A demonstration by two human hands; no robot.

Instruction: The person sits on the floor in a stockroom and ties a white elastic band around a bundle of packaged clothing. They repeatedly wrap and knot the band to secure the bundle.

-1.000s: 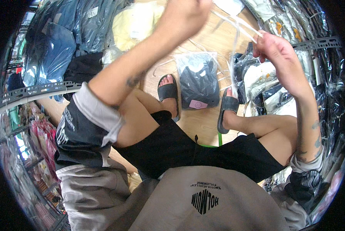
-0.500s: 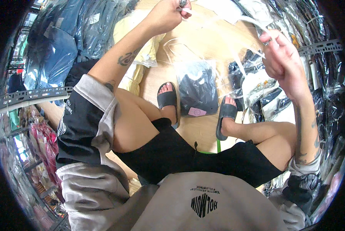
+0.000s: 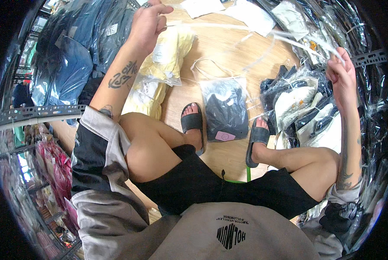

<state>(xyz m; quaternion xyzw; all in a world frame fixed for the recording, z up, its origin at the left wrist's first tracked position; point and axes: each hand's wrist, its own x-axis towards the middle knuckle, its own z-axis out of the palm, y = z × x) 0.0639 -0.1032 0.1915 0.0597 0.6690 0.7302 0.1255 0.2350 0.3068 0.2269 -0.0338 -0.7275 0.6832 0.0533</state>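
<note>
My left hand [image 3: 146, 28] and right hand [image 3: 343, 84] are well apart, each with fingers curled tight on a narrow white strap [image 3: 220, 26]. The strap runs between them above the far part of the floor [image 3: 215, 47], taut-looking on the left, splitting into blurred strands near my right fingers.

On the pale, wood-grained floor, between my black sandals [image 3: 192, 123], a clear, glossy bag [image 3: 225, 108] lies flat, roughly rectangular, with dark folded cloth inside. A pink label [image 3: 224, 136] sits at its near edge; its print is too small to read. Toward the floor's left edge, yellow bundles [image 3: 168, 56] in crinkled plastic carry white labels; beyond them are blue denim packs [image 3: 72, 65]. Toward its right edge, cream and dark packs [image 3: 293, 99] heap up, wrinkled and shiny. Black lettering marks my grey sweatshirt [image 3: 198, 229].
</note>
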